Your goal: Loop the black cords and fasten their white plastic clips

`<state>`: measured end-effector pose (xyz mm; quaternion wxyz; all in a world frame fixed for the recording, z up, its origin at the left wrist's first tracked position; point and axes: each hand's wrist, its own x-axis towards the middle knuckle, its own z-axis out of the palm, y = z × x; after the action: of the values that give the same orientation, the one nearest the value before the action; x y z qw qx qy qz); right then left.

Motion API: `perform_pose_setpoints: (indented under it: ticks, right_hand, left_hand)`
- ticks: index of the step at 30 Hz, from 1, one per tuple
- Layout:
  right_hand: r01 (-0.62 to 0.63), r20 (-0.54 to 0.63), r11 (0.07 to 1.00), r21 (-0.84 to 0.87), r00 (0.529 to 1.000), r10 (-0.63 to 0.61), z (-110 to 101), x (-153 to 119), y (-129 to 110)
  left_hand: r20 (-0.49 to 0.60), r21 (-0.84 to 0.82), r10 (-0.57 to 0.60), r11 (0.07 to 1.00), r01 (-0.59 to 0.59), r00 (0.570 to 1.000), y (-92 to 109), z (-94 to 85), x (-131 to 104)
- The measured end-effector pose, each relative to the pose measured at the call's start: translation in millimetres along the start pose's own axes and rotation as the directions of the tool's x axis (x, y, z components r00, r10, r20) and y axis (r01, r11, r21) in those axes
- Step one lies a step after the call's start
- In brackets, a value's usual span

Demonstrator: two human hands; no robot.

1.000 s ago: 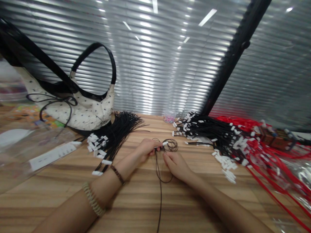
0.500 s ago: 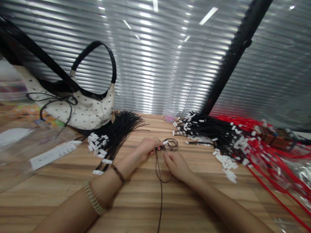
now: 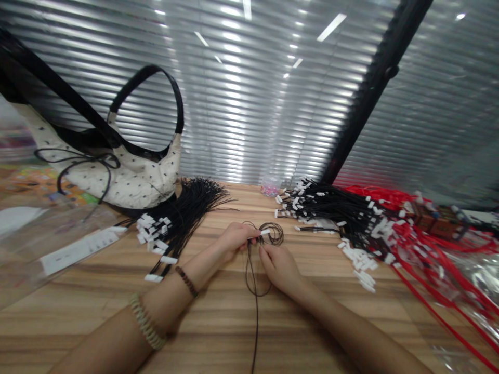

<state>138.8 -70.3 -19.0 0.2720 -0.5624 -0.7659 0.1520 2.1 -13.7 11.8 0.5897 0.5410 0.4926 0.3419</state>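
Observation:
A thin black cord (image 3: 256, 311) runs up from the front of the wooden table and ends in small loops between the hands. My left hand (image 3: 236, 237) pinches the cord near a small white tag (image 3: 265, 232). Close by on the right, my right hand (image 3: 279, 264) has thumb and forefinger together at the cord, just below the coiled loops (image 3: 276, 235). A larger loop hangs down between both hands. The exact grip of the right fingertips is too small to make out.
A white dotted bag (image 3: 136, 179) stands at the left, beside a bundle of black cords (image 3: 191, 208) with white tags. To the right lie more black cords (image 3: 331, 205), white tags (image 3: 358, 257) and red cords (image 3: 436, 259). A small clear container (image 3: 270, 187) sits at the back.
The view has shifted slightly, moving the surroundings a little left. Both hands stay close together at the cord; the hanging loop has changed shape slightly.

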Motion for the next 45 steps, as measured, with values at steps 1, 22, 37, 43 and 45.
perform_pose_setpoints:
  ticks: [1,22,37,43,45]
  right_hand:
    - [-0.003,-0.002,1.000,-0.004,1.000,0.003,0,0,0]
    - [-0.081,0.203,0.732,0.676,0.976,-0.080,-14,4,12]
    - [-0.247,0.258,0.288,0.925,0.966,-0.002,-59,28,38]
    - [0.260,-0.277,0.884,0.389,0.948,-0.157,-72,18,1]
    - [0.404,-0.258,0.878,0.255,0.904,-0.341,-66,7,-15]
  left_hand:
    - [0.007,-0.002,-0.005,1.000,0.005,1.000,0,0.7,-1]
    - [0.103,-0.607,-0.016,0.791,0.076,0.995,38,-17.0,-7]
    - [0.622,0.241,0.052,0.936,-0.255,0.781,21,1.6,-27]
    - [0.417,0.227,0.115,0.947,-0.226,0.902,0,-6.2,-5]
    - [0.302,0.154,0.078,0.980,-0.129,0.950,-1,-7.8,-1]
